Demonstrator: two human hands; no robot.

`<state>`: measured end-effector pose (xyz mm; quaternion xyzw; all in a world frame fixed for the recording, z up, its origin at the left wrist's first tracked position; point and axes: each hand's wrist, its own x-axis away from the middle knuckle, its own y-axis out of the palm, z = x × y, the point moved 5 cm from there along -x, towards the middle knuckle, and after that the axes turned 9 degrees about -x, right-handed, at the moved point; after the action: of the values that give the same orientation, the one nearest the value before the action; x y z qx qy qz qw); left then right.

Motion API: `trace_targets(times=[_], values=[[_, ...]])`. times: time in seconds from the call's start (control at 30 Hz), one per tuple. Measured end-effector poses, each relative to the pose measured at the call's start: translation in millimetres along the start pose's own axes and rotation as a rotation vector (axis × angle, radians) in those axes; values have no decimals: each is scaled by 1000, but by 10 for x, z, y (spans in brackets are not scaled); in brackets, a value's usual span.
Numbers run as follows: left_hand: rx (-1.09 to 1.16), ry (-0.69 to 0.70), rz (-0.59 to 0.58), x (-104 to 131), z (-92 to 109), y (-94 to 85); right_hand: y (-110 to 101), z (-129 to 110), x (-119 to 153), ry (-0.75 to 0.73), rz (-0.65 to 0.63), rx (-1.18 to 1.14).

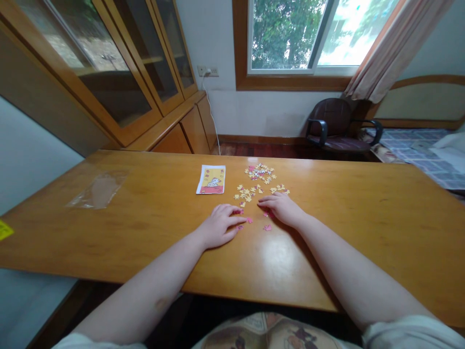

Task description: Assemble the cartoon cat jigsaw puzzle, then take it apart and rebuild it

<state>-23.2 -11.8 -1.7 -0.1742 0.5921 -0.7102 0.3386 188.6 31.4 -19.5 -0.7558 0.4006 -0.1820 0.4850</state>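
Low over the wooden table, my left hand [220, 227] has its fingers spread, the fingertips at some pink jigsaw pieces [249, 220]. My right hand [282, 208] lies across from it with fingers stretched out, partly covering a few more pink pieces. Between the hands and nearer to me is a single pink jigsaw piece [268, 227]. Beyond them several yellow jigsaw pieces [247, 193] are scattered. Farther back sits a pile of mixed pieces [260, 171], yellow, pink and white. A picture card [211, 180] with a white animal on yellow and pink lies left of the pieces.
A clear plastic bag [98, 190] lies flat on the left of the table [152, 213]. Glass-fronted cabinets [145, 72] stand beyond its left end. An armchair [334, 123] and a bed [410, 145] are behind it at the right, below a window [290, 36].
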Motion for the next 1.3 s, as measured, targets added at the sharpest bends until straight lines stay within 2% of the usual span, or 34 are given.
trace_targets(times=[0.17, 0.33, 0.53, 0.77, 0.87, 0.97, 1.13, 1.3], values=[[-21, -77, 11, 4, -62, 6, -14, 17, -11, 27, 47, 18], [-5, -40, 44, 14, -44, -10, -78, 68, 2, -19, 120, -85], [-31, -78, 43, 14, -50, 28, -57, 96, 2, 14, 53, 5], [-95, -61, 59, -15, 6, 79, -33, 102, -52, 94, 55, 46], [-193, -30, 57, 24, 117, 57, -55, 126, -58, 154, 62, 8], [-340, 15, 72, 104, 328, 40, -84, 141, -36, 207, 70, -34], [-452, 32, 70, 228, 695, 144, -91, 124, 6, 184, 71, -117], [-459, -19, 118, 264, 798, 256, -91, 128, 9, 161, 87, -35]])
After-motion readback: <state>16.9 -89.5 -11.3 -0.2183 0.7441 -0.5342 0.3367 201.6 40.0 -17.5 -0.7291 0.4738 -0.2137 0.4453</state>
